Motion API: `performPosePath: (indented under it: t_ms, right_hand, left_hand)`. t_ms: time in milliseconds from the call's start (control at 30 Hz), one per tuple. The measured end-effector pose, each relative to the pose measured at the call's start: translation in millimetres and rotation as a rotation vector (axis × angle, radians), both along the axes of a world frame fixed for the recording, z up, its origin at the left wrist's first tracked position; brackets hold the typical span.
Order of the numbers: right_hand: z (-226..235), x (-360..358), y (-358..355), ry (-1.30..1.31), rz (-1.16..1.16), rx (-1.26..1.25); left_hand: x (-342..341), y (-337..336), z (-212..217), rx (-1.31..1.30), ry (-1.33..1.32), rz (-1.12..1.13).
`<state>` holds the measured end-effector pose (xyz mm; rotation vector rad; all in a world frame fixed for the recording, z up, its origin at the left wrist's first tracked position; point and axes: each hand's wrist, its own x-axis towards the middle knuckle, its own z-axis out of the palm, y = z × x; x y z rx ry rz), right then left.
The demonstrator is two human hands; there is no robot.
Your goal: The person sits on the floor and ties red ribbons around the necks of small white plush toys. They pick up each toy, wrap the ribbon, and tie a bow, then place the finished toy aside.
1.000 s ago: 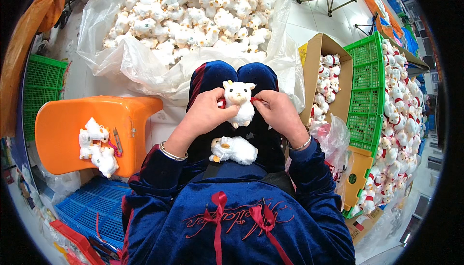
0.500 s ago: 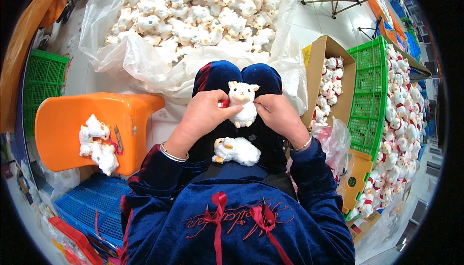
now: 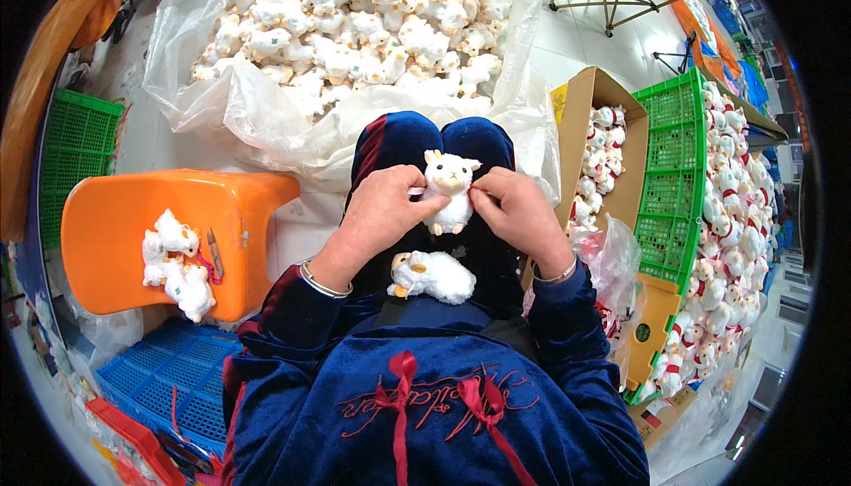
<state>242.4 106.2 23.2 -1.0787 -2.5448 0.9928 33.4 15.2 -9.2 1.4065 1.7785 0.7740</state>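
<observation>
Left hand (image 3: pixel 386 207) pinches white, fluffy, sheep-shaped plush toy (image 3: pixel 450 201), right hand (image 3: pixel 521 213) pinches thin red ribbon (image 3: pixel 473 192) beside it; uneven pull could twist toy loose.

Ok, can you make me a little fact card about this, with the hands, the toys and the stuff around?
Left hand: holding one side of a white plush sheep
Right hand: pinching what looks like red ribbon at its other side
Lap: second plush sheep, lying down
Left side: orange plastic stool with more plush sheep on it
Ahead: clear plastic bag with a big toy heap
Right side: cardboard box of toys, green plastic crate
</observation>
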Motion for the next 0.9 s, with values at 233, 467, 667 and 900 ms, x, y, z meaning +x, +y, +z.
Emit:
performPosePath:
  t_ms: [233, 467, 667, 900]
  right_hand:
    - [-9.0, -2.2, -1.7, 0.024, -0.075, 0.014]
    - [-14.9, -3.5, -10.6, 0.127, -0.131, 0.071]
    - [-23.0, -11.2, -25.9, 0.311, -0.205, 0.128]
    - [-27.0, -5.9, -29.7, 0.435, -0.119, 0.02]
  left_hand:
    - [-1.1, 0.5, -0.6, -0.013, -0.026, 0.028]
    - [2.7, 0.0, -0.3, 0.024, -0.087, 0.029]
    - [5.1, 1.5, -2.1, 0.038, -0.168, 0.003]
    - [0.2, 1.4, -4.9, -0.008, -0.256, -0.027]
